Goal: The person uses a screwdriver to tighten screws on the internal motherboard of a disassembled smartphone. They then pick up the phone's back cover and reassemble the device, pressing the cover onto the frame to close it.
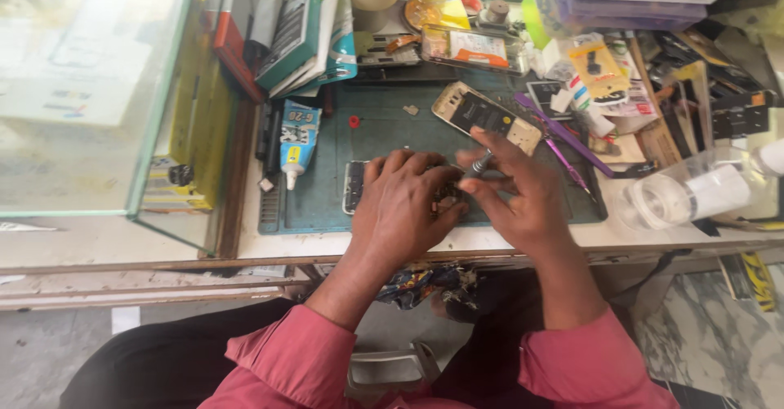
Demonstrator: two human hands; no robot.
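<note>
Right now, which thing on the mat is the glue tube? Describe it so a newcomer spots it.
Start at the green work mat. At its left edge lies the glue tube, away from both hands. It is blue and white, with its pointed white nozzle aimed toward the person, unlike the flat phone housing nearby.

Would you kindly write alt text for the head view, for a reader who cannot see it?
A left hand steadies a dismantled phone on a green work mat while the right hand holds a small screwdriver to it. A gold phone frame and glue tube lie nearby.
</note>
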